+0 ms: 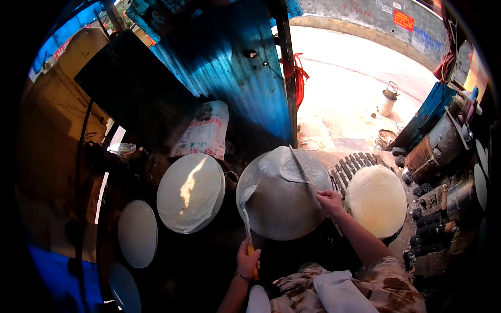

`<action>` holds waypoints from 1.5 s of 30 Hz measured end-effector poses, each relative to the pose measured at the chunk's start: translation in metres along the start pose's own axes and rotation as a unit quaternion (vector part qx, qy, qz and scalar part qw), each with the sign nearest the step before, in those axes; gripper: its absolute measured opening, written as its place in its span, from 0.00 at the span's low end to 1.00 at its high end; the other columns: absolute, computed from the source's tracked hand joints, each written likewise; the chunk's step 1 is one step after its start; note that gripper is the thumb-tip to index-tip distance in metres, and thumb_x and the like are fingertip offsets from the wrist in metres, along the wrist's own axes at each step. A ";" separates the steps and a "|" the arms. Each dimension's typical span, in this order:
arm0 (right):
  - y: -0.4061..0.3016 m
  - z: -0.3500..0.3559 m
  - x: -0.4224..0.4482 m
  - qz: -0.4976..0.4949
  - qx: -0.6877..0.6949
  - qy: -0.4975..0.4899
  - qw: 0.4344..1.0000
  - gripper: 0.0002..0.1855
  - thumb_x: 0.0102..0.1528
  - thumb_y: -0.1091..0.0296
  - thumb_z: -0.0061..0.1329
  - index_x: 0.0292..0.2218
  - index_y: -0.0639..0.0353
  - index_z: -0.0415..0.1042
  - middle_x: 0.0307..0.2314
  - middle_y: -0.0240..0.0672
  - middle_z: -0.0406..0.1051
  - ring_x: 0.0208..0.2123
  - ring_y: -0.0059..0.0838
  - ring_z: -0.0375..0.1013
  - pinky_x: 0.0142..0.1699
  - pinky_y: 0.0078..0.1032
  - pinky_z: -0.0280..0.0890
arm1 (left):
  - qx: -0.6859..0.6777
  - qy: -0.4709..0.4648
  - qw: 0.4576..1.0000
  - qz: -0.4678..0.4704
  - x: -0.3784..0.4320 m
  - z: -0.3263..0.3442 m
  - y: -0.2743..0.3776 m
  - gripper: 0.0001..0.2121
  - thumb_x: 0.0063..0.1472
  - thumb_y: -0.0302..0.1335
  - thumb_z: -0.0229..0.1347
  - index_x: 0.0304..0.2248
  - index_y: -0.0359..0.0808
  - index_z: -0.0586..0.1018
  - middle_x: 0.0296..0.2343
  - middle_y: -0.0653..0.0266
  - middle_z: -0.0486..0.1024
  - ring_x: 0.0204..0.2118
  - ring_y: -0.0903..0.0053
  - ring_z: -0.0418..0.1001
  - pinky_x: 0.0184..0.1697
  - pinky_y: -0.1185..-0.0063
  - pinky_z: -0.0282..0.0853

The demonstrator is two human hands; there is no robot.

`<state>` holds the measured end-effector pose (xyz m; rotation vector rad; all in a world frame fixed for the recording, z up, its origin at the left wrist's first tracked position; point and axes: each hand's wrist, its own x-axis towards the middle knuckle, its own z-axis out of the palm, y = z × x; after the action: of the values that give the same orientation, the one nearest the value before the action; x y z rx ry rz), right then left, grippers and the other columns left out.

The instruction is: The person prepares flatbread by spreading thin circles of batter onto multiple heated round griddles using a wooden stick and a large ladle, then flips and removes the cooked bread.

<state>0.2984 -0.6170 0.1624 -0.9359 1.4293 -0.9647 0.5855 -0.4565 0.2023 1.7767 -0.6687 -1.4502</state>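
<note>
Before me is a round metal griddle [287, 215], with pale wet batter [270, 161] along its far side. My left hand [247, 260] grips the yellow handle [251, 250] of a long batter-coated utensil, whose coated end [248, 192] rests over the griddle's left edge. Its exact shape under the batter is unclear. My right hand [330, 201] holds a long thin spreading blade [300, 165] slanting across the batter, its lower end reaching past my wrist. Right of the griddle lies a thick round stack of pale flatbreads [376, 199]; another round stack [190, 195] sits to the left.
A smaller pale round [137, 234] and a blue-grey disc [124, 287] stand farther left. A printed sack [203, 131] leans behind the left stack. Slats [354, 162] lie under the right stack. Coal briquettes [428, 229] and a rusty drum [434, 148] line the right side. Blue corrugated sheet [235, 86] rises behind.
</note>
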 end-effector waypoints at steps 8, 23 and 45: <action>0.009 -0.027 0.025 0.017 0.001 -0.173 0.985 0.11 0.47 0.68 0.53 0.33 0.61 0.73 0.13 0.25 0.65 0.13 0.11 0.59 0.17 0.13 0.52 | -0.221 -0.023 0.974 -0.049 -0.110 -0.028 0.037 0.27 0.56 0.20 0.46 0.55 0.46 0.54 0.20 0.64 0.66 0.11 0.88 0.57 0.13 0.89 0.56; -0.052 -0.024 0.042 0.116 -0.032 -0.196 0.973 0.08 0.51 0.67 0.49 0.34 0.58 0.69 0.11 0.22 0.59 0.09 0.12 0.52 0.12 0.13 0.44 | -0.543 -0.112 0.823 0.122 -0.092 -0.049 0.035 0.22 0.62 0.24 0.38 0.55 0.42 0.52 0.26 0.61 0.67 0.11 0.91 0.57 0.11 0.91 0.55; -0.068 -0.023 0.091 0.123 -0.064 -0.276 0.951 0.07 0.50 0.67 0.50 0.33 0.57 0.71 0.12 0.24 0.62 0.07 0.12 0.53 0.10 0.14 0.45 | -0.555 -0.049 0.816 0.150 -0.108 -0.032 0.057 0.28 0.52 0.14 0.41 0.54 0.42 0.56 0.24 0.65 0.64 0.11 0.90 0.56 0.11 0.92 0.57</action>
<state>0.2710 -0.7244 0.1951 -0.9955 1.0978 -0.3798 0.5951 -0.3999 0.3149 0.6405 -0.0461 -1.2737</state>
